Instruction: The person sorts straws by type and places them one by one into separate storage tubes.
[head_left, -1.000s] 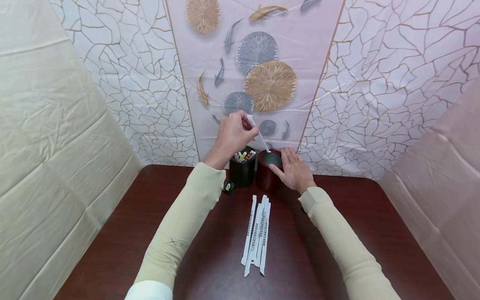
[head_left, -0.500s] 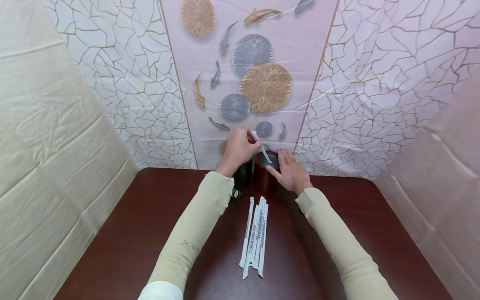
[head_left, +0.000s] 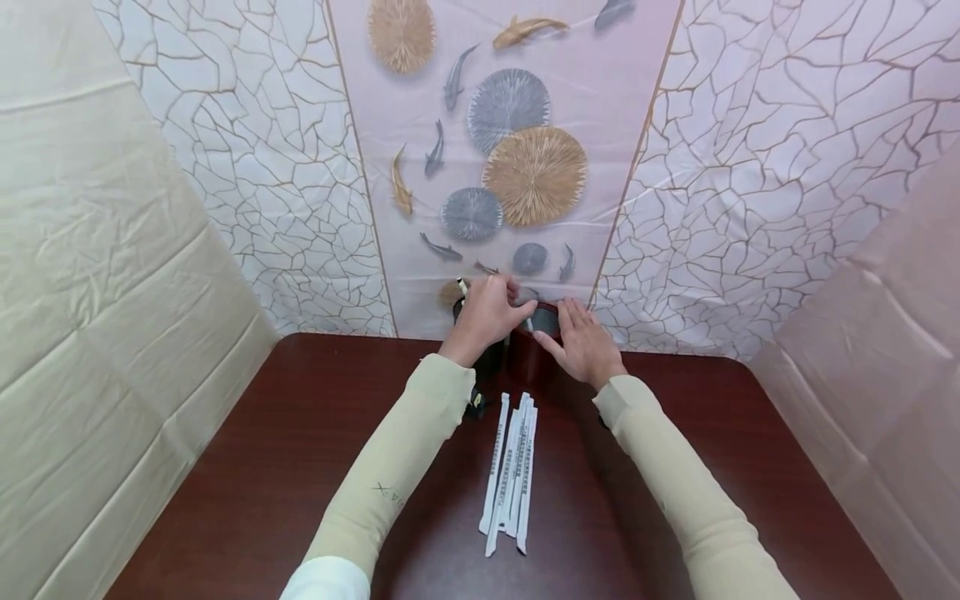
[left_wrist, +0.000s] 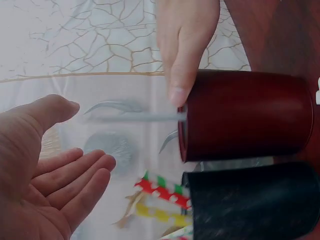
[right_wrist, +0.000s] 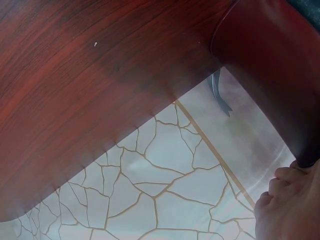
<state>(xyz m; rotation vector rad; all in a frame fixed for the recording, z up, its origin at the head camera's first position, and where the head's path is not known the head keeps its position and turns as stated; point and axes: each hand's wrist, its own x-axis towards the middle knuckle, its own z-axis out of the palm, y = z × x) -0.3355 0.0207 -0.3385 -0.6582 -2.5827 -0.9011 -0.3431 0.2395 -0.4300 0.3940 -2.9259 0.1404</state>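
Note:
A dark red cylindrical cup (head_left: pixel 528 360) stands at the back of the table, its mouth upward. In the left wrist view a white paper-wrapped straw (left_wrist: pixel 142 117), blurred, sticks out of the red cup's mouth. My left hand (left_wrist: pixel 55 160) is beside the straw's free end, thumb and fingers spread apart with nothing between them. From the head, the left hand (head_left: pixel 487 312) covers much of the black cup (left_wrist: pixel 255 202), which holds patterned paper straws (left_wrist: pixel 167 195). My right hand (head_left: pixel 588 343) rests on the red cup's rim, fingers straight at the right side, thumb at the near rim.
Several more wrapped straws (head_left: pixel 510 475) with printed lettering lie lengthwise on the dark red wooden table (head_left: pixel 300 433), nearer to me than the cups. A patterned cloth backdrop (head_left: pixel 536 175) rises right behind the cups, and pale cloth walls (head_left: pixel 97 350) flank the table.
My left hand has lowered the wrapped straw into the red cup and let go of it; its fingers are now apart. The right hand has stayed at the red cup's rim.

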